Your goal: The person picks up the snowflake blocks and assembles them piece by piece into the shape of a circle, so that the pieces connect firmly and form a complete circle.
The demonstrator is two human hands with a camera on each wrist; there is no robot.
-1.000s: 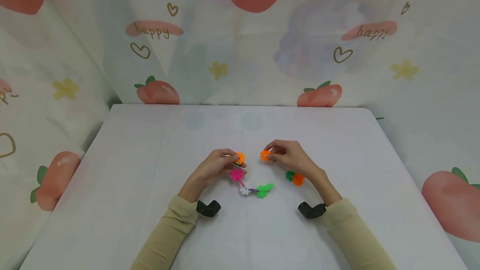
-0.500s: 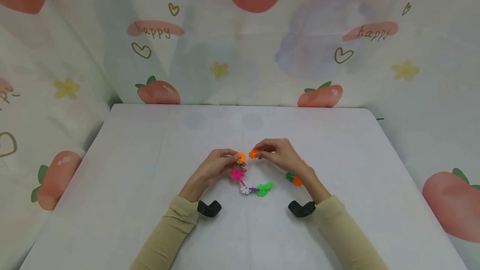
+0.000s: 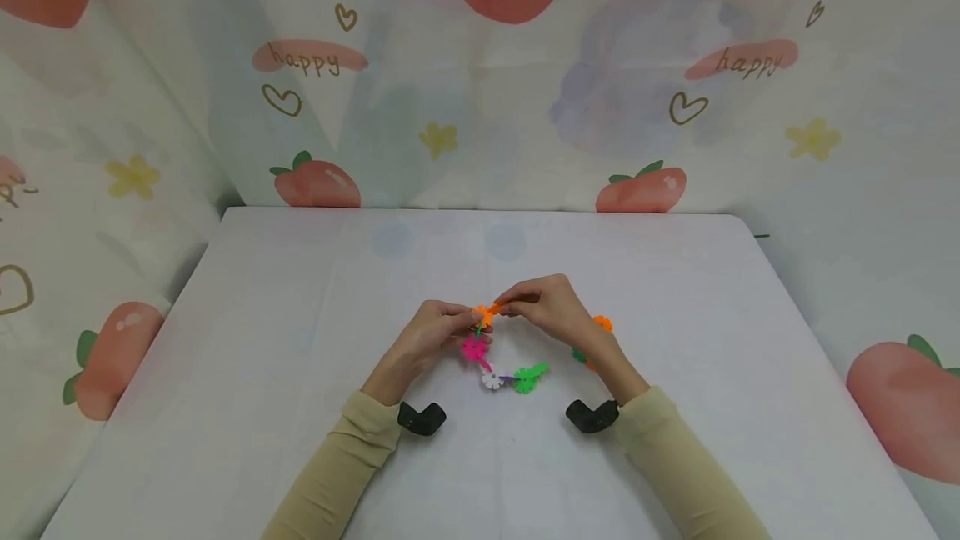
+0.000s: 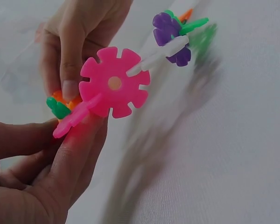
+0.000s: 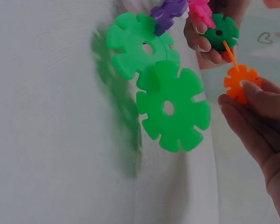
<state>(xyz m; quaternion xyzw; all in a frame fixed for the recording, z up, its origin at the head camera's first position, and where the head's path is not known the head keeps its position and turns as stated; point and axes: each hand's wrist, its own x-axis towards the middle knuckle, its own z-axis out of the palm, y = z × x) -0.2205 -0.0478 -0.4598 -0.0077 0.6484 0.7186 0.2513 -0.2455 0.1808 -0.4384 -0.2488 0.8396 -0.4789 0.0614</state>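
Cataloguing, we noted: disc chain (image 3: 492,378) over bench (image 3: 337,273), left hand (image 3: 438,329) pinching its orange end; right hand (image 3: 549,308) pinching an orange disc (image 5: 234,84); dark green disc (image 5: 228,29) showed face-on only from the right wrist.

A fruit-printed curtain (image 3: 495,90) hangs behind the white table (image 3: 498,465).

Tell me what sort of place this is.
Probably a small indoor recording booth: a fruit-and-heart printed backdrop surrounds a white table on the visible sides, and a black device sits at each sleeve.
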